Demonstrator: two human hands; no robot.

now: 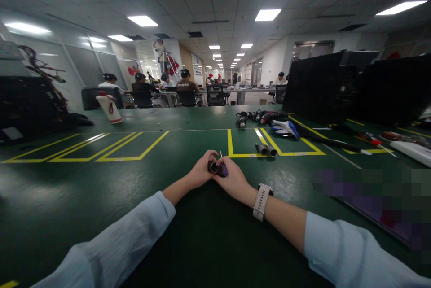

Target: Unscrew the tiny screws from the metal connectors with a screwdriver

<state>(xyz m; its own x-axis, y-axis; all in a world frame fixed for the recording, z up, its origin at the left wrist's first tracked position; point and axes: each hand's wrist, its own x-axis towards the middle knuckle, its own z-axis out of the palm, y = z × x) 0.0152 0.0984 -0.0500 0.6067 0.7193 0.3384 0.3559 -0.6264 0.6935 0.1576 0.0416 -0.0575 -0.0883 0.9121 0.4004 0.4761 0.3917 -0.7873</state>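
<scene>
My left hand point(199, 172) is closed around a dark, hollow round metal part point(213, 167), its open end facing me. Pinched in my right hand point(235, 179) is a small screwdriver with a purple and black handle point(223, 171); its thin shaft points upward, away from the part. Both hands meet just above the green table, fingertips close together. Whether the screwdriver handle touches the metal part I cannot tell. To the right of my hands, two metal cylindrical connectors point(266, 150) lie side by side across a yellow tape line.
Further back are a pile of dark connectors point(257, 116) and a blue-and-white glove point(285, 128). A red-handled screwdriver point(370, 137) lies at right, near black equipment point(313, 84). A white cup point(109, 107) stands at left. Yellow tape point(121, 159) marks the green table point(151, 216). People sit beyond.
</scene>
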